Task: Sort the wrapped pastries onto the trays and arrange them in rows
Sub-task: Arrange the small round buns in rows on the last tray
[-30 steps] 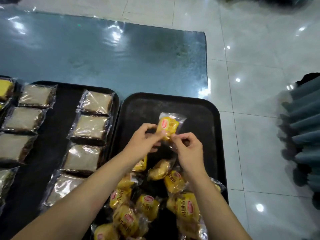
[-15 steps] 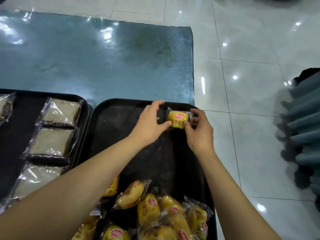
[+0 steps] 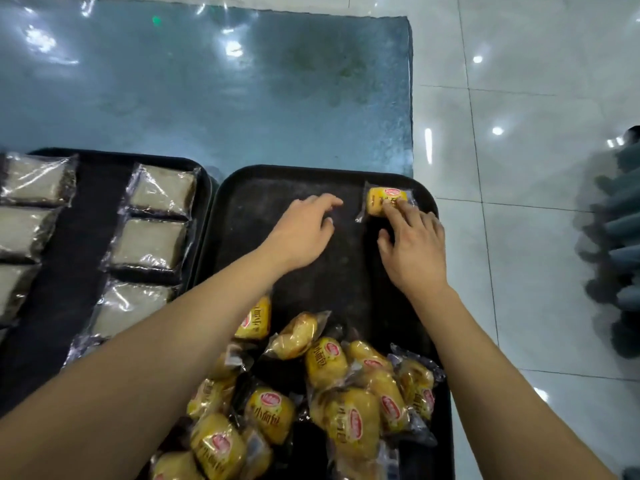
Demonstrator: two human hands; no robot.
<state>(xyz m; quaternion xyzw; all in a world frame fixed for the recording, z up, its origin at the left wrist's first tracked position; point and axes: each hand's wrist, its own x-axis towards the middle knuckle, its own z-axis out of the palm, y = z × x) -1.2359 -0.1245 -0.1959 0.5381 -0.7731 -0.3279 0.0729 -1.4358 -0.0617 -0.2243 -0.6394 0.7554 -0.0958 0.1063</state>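
Right hand (image 3: 412,251) lies flat over the tray, fingers spread, with its fingertips (image 3: 393,207) pressing on the near edge of one yellow bun (image 3: 384,199) in a clear wrapper. The bun sits just ahead of that hand, in the far right corner of the right tray (image 3: 249,188), wrapper flat on the tray; the light press looks meant to square it into the corner as the start of a row, not to lift it. Left hand (image 3: 303,233) hovers beside it, fingers loosely spread and slightly curled, holding nothing, apart from the bun with bare tray between them. Judged from this, the left hand has no part in the placing now. Heap of yellow buns (image 3: 332,393) lies unsorted at the near end of the same tray, behind both wrists, between the forearms. Left of the left arm, a second tray (image 3: 86,209) carries pale flat pastries (image 3: 154,244) already set in columns, which suggests one kind per tray. Far half of the right tray is otherwise bare, so most of the row work appears not yet done.
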